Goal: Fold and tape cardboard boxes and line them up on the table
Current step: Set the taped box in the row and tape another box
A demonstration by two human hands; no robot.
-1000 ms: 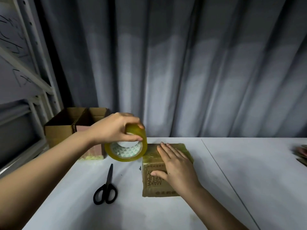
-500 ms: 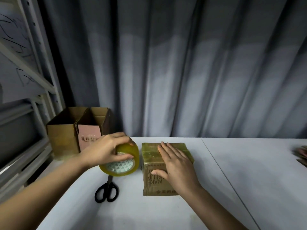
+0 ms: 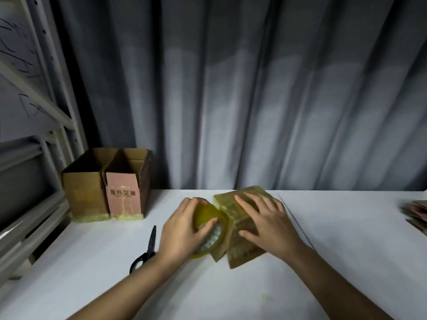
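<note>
From the head camera, a white table (image 3: 346, 239) runs across the lower half of the view, with a grey curtain (image 3: 254, 88) hanging behind it. Near the middle of the table lies the cardboard box (image 3: 240, 236) being worked on, skewed so its long side runs diagonally, its top glossy with yellowish tape. The right hand (image 3: 268, 225) rests flat on top of the box, fingers straight and spread and pointing away from the person, the thumb lying along the box's near left part; this grip is open and only presses down. The left hand (image 3: 182, 229) is curled over a roll of clear yellowish tape (image 3: 211, 229), fingers wrapped across the rim, so this grip is closed around the roll. The roll sits tilted against the left side of the box, touching it; motion blur hides whether a strip of tape runs between them. Both bare forearms reach in from the bottom edge.

Just left of the left wrist, black scissors (image 3: 147, 248) lie on the table, blades closed and pointing away, the handles partly hidden by the forearm. At the far left of the table two finished boxes (image 3: 104, 188) stand side by side, touching, their tops open; the right one shows a pink panel with printed characters. Beyond them stands a grey metal shelf frame (image 3: 34, 112). At the right edge of the view, well apart from the hands, lies a stack of flat cardboard (image 3: 416, 213), cut off by the frame.
</note>
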